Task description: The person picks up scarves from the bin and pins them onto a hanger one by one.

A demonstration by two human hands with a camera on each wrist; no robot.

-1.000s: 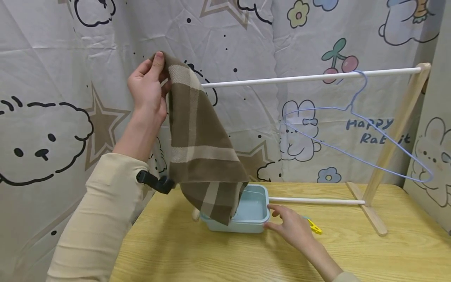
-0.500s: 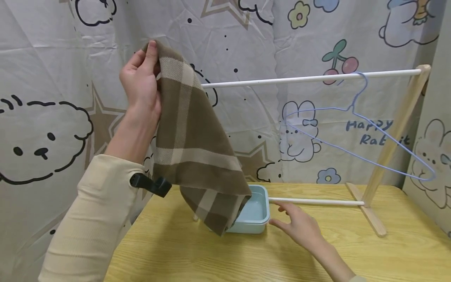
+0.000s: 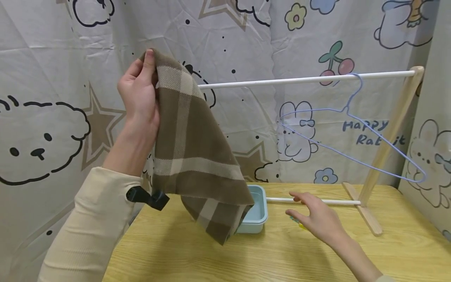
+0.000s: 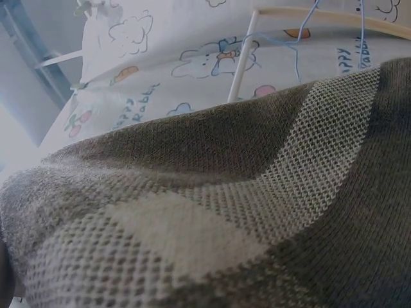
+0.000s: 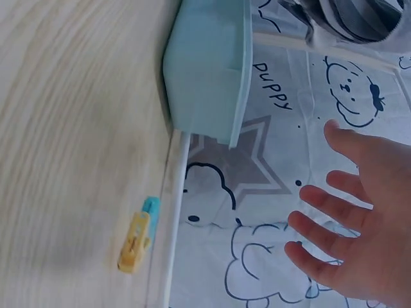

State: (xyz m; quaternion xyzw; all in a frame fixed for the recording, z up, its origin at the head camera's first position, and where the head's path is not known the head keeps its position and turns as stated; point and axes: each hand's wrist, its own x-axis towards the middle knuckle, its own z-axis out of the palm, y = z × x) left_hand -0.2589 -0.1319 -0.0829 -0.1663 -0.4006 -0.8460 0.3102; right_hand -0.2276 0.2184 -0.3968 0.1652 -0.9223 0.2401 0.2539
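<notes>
My left hand [image 3: 139, 90] pinches the top corner of a brown plaid cloth [image 3: 197, 129] between thumb and fingers, raised in front of the curtain. The cloth hangs down in folds, and its lower tip covers part of a light blue plastic basin [image 3: 258, 207] on the table. In the left wrist view the cloth [image 4: 192, 147] fills most of the picture and hides the fingers. My right hand [image 3: 317, 217] is held to the right of the basin with fingers spread, nothing in it. Below it lie clothespins [image 5: 136, 237], one yellow and one teal.
A rack with a white top bar [image 3: 267, 82] and a wooden post [image 3: 391, 137] stands along the back. A blue wire hanger [image 3: 347, 109] hangs on the bar's right part. Behind it is a printed curtain [image 3: 246, 47]. The wooden table [image 3: 267, 258] extends towards the front.
My left hand has moved slightly left with the cloth, whose tip has come out over the basin's front. My right hand has left the basin's right rim and shifted right.
</notes>
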